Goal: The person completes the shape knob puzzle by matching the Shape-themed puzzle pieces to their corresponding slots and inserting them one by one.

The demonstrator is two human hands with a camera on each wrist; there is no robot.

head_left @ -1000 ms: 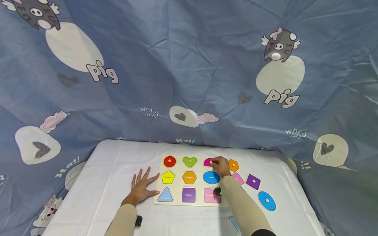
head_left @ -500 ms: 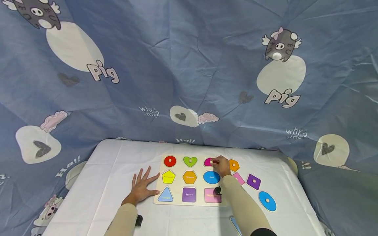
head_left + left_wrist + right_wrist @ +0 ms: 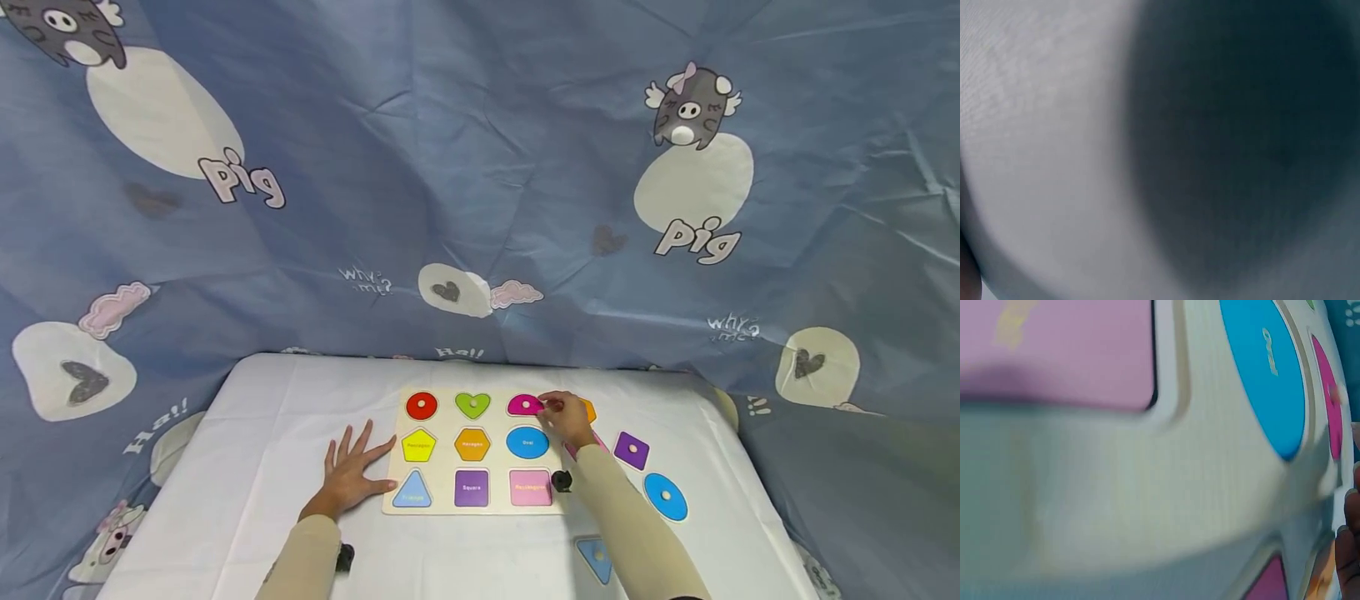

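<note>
A pale shape board (image 3: 446, 467) lies on the white cloth. Its upper row holds a red circle (image 3: 422, 406), a green heart (image 3: 472, 405) and a magenta half-round piece (image 3: 523, 406), each with a knob. Fingers spread, the left hand (image 3: 345, 479) touches the board's left edge. The right hand (image 3: 572, 418) is bent beside the right end of the magenta piece. In the right wrist view, the magenta piece's knob (image 3: 1335, 394) shows uncovered, with the right hand's fingers (image 3: 1349, 531) apart from it. The left wrist view is mostly blurred pale and dark surfaces.
Right of the board lie a purple square (image 3: 632, 450), a blue oval (image 3: 665, 497), a partly hidden orange piece (image 3: 590, 410) and a pink piece mostly under the right arm. A blue triangle (image 3: 596, 557) lies nearer, beside the right sleeve. A patterned blue cloth (image 3: 465, 167) hangs behind.
The right hand has shifted slightly right, off the magenta piece's knob, and more of the blue triangle shows. The left hand keeps its place at the board's edge; the head view has shifted a little.
</note>
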